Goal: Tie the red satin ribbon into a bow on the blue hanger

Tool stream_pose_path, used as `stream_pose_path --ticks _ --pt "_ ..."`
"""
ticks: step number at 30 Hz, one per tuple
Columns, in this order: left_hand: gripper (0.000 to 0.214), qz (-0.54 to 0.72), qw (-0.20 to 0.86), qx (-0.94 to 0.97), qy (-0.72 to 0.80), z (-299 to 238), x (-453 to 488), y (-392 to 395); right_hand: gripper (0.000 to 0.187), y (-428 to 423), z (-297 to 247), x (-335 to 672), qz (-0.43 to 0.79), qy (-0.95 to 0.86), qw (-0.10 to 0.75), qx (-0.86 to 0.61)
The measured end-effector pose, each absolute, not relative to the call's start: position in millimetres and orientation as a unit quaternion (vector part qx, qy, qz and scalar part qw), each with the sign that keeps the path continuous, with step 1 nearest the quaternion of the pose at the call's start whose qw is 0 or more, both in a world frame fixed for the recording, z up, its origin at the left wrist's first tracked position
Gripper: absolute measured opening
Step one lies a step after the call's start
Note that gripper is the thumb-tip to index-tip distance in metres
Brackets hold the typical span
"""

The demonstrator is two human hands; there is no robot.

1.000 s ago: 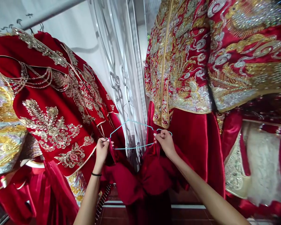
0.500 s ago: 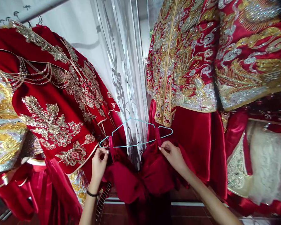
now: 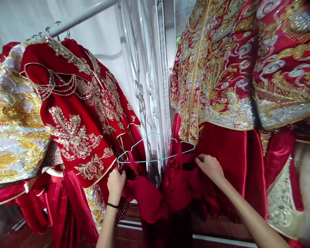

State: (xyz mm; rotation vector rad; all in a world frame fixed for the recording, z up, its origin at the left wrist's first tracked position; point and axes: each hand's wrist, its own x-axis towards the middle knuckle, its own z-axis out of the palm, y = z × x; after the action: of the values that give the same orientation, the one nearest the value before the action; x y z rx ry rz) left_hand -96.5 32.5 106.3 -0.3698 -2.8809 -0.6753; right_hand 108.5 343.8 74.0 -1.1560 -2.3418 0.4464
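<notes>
Both of my hands are in view, low of centre, one at either side of a dark red dress (image 3: 151,199). Right hand (image 3: 211,169): thumb and fingers pinched together on the edge of the dress's gathered sleeve. Left hand (image 3: 116,182): fingers curled in at the dress's other edge; I cannot tell whether cloth is caught in them. Black band (image 3: 112,206) on the left wrist.

Dress hangs in the lower centre, its two straps looped over a pale blue wire hanger (image 3: 150,161). Hanger's ends jut out past both straps, above the hands. Its hook rises in front of white scrolled metalwork (image 3: 141,93); I cannot make out whether it is caught on anything.

Left of the frame: red jacket (image 3: 74,127) with silvery beaded sprays and draped chains, hung below a metal rail (image 3: 85,19); beside it, a gold-and-lilac embroidered garment (image 3: 12,110). Upper right: red jacket thick with gold and silver embroidery (image 3: 219,69), above a glossy red skirt (image 3: 229,162). Bottom edge: dark reddish floor (image 3: 129,236).
</notes>
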Motion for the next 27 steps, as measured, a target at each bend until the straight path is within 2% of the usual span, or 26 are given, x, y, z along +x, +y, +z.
stream_pose_path --ticks 6,13,27 --pt "0.025 -0.154 0.097 -0.141 -0.973 125 -139 12 0.030 377 75 118 0.152 -0.845 0.244 -0.451" --pt "0.028 -0.105 0.110 -0.176 -0.973 168 -156 39 0.028 371 118 92 0.127 -0.858 0.294 -0.402" --pt "0.028 -0.124 0.156 -0.189 -0.962 201 -147 72 0.024 364 168 64 0.062 -0.893 0.264 -0.359"
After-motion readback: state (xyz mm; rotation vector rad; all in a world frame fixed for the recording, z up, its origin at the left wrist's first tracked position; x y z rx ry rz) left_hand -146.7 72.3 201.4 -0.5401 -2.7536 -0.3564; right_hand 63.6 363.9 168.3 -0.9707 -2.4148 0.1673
